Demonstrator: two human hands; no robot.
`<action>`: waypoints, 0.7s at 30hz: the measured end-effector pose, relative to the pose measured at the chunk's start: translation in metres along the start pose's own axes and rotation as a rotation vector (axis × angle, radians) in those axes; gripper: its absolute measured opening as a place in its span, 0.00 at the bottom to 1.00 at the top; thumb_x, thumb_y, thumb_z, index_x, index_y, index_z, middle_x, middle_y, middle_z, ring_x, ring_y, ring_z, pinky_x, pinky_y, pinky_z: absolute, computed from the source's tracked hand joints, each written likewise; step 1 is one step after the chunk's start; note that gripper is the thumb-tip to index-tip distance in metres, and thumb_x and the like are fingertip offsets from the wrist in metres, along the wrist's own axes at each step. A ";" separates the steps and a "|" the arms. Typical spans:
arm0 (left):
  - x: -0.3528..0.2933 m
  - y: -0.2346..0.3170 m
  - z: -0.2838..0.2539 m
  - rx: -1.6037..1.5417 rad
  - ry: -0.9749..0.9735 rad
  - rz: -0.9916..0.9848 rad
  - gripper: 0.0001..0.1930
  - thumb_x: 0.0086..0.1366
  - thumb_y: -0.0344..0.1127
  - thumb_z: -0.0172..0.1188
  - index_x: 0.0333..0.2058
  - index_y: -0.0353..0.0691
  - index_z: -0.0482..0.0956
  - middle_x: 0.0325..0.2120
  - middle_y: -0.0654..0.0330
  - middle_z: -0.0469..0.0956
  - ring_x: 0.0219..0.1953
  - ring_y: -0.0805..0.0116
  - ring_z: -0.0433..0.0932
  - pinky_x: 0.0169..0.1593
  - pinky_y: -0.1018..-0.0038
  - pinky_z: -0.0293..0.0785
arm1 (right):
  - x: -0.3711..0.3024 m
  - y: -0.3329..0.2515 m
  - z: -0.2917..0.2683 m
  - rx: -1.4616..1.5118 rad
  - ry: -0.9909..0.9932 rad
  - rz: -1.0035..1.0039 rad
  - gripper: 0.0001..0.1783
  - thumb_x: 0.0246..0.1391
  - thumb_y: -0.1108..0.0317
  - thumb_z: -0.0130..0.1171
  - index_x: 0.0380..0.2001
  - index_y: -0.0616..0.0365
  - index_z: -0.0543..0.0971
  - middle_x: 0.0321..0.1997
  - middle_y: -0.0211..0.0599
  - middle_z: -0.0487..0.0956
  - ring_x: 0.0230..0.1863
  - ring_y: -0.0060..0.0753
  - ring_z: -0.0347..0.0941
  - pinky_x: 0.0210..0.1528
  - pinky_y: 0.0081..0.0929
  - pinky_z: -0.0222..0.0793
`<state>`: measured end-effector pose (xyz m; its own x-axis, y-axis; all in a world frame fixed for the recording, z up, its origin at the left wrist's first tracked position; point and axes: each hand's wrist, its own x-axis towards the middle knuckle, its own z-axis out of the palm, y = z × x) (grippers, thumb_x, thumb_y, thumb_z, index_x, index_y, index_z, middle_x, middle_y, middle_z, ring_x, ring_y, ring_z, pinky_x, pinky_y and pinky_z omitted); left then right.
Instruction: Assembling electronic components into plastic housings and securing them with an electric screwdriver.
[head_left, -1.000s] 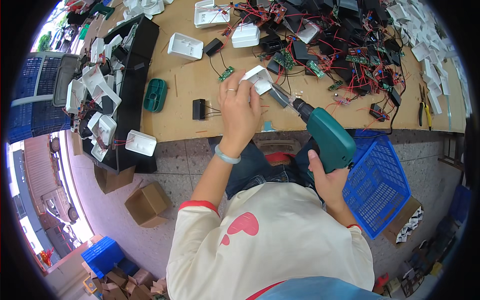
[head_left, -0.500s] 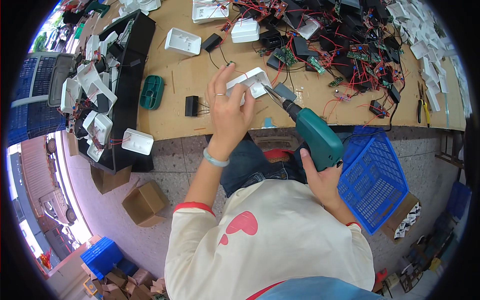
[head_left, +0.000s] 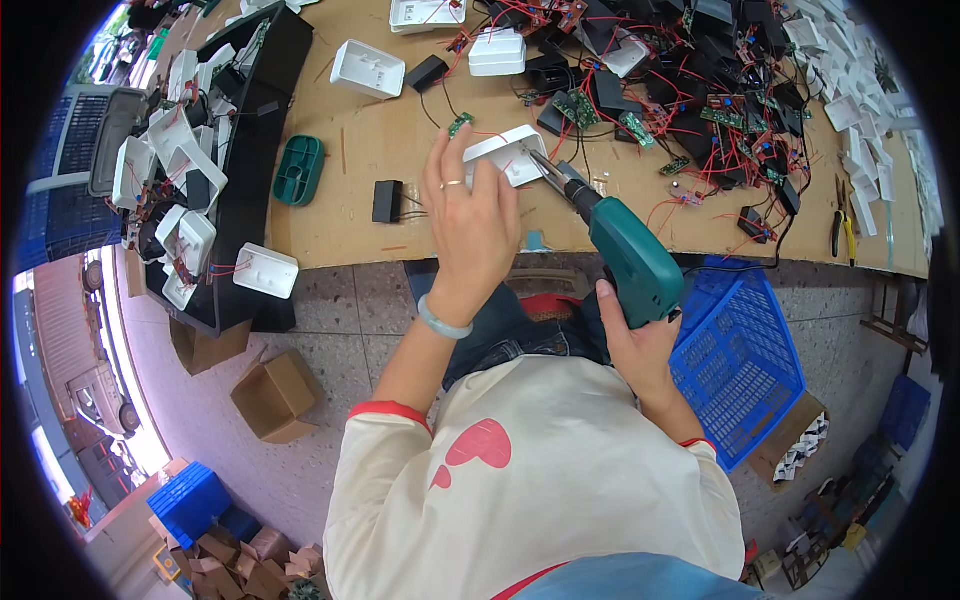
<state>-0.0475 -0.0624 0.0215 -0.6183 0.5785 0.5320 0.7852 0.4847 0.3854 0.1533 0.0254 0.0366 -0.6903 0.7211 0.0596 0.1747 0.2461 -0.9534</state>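
My right hand (head_left: 640, 350) is wrapped round the handle of a green pistol-shaped soldering gun (head_left: 635, 260). Its pronged metal tip reaches into a small white plastic casing (head_left: 525, 168) near the table's front edge. At the casing's left side, my left hand (head_left: 470, 215) grips it, back of the hand up; the thumb and fingers cover that side and the exact grip is partly hidden. Just beyond my left fingertips lies a small green circuit board (head_left: 460, 124), from which a red wire runs to the casing. A black box (head_left: 387, 201) with wires sits left of this hand.
Circuit boards, red wires and black boxes (head_left: 700, 110) are heaped at the far right. White casings (head_left: 368, 70) lie beyond my left hand. A black bin (head_left: 265, 110) of parts and a green tray (head_left: 299, 170) are left; pliers (head_left: 845, 225) and a blue crate (head_left: 745, 370) are right.
My left hand has shifted slightly right, its thumb and index finger straighter than before. The white casing sits a little further right. The soldering gun's tip stays in the casing.
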 end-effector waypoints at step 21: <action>0.006 0.011 0.005 0.001 0.097 -0.082 0.05 0.54 0.29 0.68 0.31 0.40 0.84 0.36 0.57 0.78 0.41 0.56 0.75 0.42 0.62 0.71 | 0.002 0.006 -0.003 -0.032 0.029 -0.084 0.13 0.57 0.74 0.67 0.45 0.66 0.79 0.33 0.31 0.81 0.33 0.20 0.74 0.37 0.22 0.71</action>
<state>-0.0425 -0.0504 0.0250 -0.6742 0.4709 0.5690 0.7320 0.5288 0.4296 0.1546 0.0303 0.0314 -0.6825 0.7158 0.1477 0.1398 0.3262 -0.9349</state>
